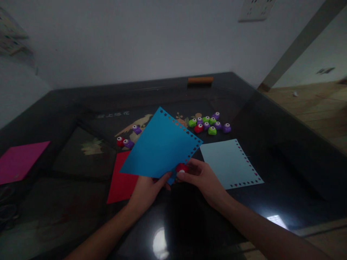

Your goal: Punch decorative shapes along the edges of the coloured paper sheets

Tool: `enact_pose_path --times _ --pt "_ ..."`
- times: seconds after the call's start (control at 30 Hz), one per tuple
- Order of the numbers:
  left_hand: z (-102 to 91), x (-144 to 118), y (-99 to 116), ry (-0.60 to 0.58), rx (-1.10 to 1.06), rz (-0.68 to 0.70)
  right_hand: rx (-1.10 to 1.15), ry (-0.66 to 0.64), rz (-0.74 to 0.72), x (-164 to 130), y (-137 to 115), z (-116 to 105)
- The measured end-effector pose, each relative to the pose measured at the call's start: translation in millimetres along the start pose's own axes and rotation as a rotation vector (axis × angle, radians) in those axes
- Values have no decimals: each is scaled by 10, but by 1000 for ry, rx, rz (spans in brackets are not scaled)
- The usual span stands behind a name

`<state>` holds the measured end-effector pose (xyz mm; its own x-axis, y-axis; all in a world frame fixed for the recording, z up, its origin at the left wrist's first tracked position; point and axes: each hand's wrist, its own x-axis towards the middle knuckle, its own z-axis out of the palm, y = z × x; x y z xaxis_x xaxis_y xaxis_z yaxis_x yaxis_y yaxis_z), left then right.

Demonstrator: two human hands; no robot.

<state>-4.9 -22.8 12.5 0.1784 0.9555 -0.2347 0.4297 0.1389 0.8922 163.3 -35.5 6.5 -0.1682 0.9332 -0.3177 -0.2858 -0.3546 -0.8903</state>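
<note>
A bright blue sheet of paper [159, 144] is raised off the table at a slant, with small shaped holes along its upper right edge. My left hand [150, 184] grips its lower edge, thumb on top and the other fingers mostly hidden beneath. A small red craft punch [181, 168] sits at the sheet's lower right edge, pinched between the thumb and fingers of my right hand [200, 173]. Under the blue sheet lies a red sheet [121, 177], partly covered. To the right is a pale blue sheet [227, 162] with shaped holes along two edges.
Several green, purple and red punches [212, 130] cluster behind the pale sheet; purple punches [137, 129] and a red one [120, 141] lie left. A magenta sheet [24, 160] rests far left. An orange-brown bar [200, 80] lies at the back of the dark glossy table [135, 94].
</note>
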Motion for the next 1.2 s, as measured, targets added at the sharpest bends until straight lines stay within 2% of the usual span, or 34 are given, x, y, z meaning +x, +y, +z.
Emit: enact_pose_path --times 0.37,0.83,1.07,1.2 --pt "1 -3 6 -11 -13 -30 5 -8 -1 -3 -13 2" --pt "-11 -20 -20 -31 46 8 18 -19 0 18 -6 -17" --pt "-11 -43 1 -22 59 -69 10 -28 -7 14 -33 -16" --pt "-8 -39 2 -29 66 -61 4 -22 -22 22 -23 -22"
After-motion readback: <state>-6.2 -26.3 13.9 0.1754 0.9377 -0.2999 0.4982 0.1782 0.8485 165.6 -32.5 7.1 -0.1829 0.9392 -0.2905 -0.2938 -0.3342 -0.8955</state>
